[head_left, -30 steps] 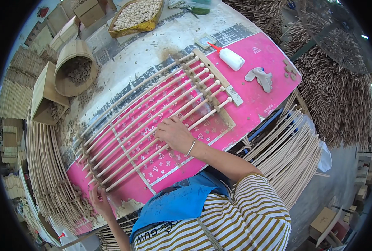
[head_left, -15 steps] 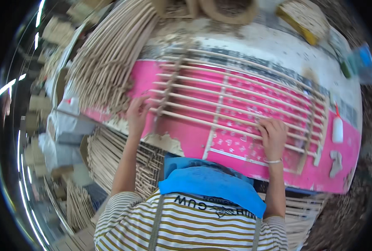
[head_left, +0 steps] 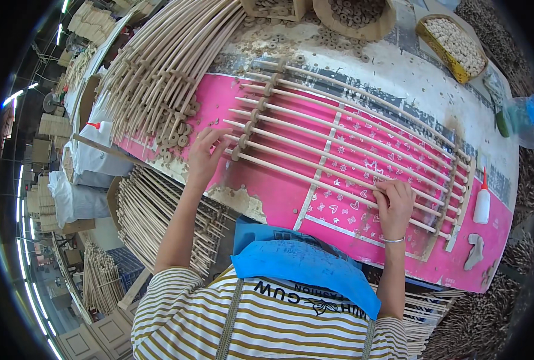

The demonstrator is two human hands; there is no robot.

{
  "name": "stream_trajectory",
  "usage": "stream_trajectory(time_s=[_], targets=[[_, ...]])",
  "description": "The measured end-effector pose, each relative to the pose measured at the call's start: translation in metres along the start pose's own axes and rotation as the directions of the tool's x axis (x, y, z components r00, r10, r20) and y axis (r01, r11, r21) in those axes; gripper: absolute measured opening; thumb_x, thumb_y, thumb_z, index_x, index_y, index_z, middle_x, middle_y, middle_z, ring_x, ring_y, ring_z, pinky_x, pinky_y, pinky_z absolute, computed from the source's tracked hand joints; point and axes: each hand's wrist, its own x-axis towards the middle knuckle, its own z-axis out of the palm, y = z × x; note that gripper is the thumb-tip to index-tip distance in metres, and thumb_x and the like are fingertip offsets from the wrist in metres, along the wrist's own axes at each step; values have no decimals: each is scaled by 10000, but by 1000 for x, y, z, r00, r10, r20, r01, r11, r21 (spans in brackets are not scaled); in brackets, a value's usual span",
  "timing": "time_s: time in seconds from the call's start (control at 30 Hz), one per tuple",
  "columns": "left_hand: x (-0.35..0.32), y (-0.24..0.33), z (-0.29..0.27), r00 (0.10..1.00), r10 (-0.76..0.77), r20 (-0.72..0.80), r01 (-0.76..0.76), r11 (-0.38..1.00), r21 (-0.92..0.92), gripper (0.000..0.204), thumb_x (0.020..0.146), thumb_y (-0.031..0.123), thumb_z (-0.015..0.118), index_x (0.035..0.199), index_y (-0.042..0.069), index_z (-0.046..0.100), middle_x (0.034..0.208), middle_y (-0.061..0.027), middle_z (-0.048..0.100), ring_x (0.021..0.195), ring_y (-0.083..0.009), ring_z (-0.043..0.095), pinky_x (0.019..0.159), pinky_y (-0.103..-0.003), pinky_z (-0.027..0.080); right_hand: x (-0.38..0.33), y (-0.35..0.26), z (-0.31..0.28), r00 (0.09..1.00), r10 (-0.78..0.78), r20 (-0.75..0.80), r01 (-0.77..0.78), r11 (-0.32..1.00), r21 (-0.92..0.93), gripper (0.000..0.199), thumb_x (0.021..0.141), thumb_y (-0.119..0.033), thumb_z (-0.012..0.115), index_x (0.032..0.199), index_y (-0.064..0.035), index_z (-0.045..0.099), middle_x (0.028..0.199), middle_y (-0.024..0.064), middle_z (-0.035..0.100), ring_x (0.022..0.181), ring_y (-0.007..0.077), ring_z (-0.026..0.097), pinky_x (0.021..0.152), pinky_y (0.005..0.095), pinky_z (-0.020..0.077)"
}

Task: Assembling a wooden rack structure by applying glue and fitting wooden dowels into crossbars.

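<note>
Several slim wooden rods lie side by side in a slanting row across a pink printed sheet. Small wooden rings sit on the rods near their left ends, and a second line of rings crosses them near the right. My left hand is at the left ends of the nearest rods, its curled fingertips closed around a rod end. Farther right, my right hand pinches one of the near rods from above, thumb and fingers together. The fingers partly hide the gripped spots.
A pile of ringed rods covers the table's far left. Loose rings fill a round container at the back. A yellow basket holds pale small pieces. A red-tipped glue bottle stands at right, near a crumpled grey scrap.
The view has shifted slightly and is sharper now. Both hands stay at nearly the same places on the rods, with the left fingertips a little closer to the rod ends.
</note>
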Motion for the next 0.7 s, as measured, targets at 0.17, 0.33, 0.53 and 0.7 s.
stream_trajectory(time_s=[0.17, 0.33, 0.53, 0.7], targets=[[-18, 7, 0, 999, -31, 21, 31, 1000, -2, 266, 890, 124, 762, 1155, 104, 742, 871, -61, 641, 779, -217, 626, 751, -361, 513, -10, -13, -8, 999, -19, -26, 20, 1000, 22, 184, 816, -150, 821, 965, -83, 735, 957, 66, 668, 951, 262, 610, 882, 408, 417], [-34, 19, 9, 998, -48, 49, 48, 999, 0, 362, 837, 81, 790, 1190, 116, 717, 854, -43, 637, 781, -217, 616, 738, -370, 504, -21, -18, 1, 999, -43, 26, 42, 998, 45, 215, 791, -155, 837, 968, -89, 735, 964, 60, 667, 952, 261, 612, 880, 411, 417], [-36, 12, 17, 994, -96, 57, 92, 994, 64, 421, 812, 73, 797, 1218, 127, 697, 859, -43, 633, 825, -239, 628, 755, -390, 500, -24, -16, 8, 998, -44, 50, 43, 999, 16, 214, 783, -147, 837, 964, -92, 736, 958, 62, 662, 954, 261, 608, 879, 415, 421], [-40, 11, 19, 998, -56, 28, 53, 994, 95, 397, 810, 64, 790, 1190, 116, 687, 863, -43, 626, 826, -244, 623, 761, -394, 497, -26, -15, 7, 996, -72, 50, 72, 997, 6, 202, 780, -146, 835, 956, -99, 747, 909, 46, 632, 934, 256, 599, 866, 420, 421]])
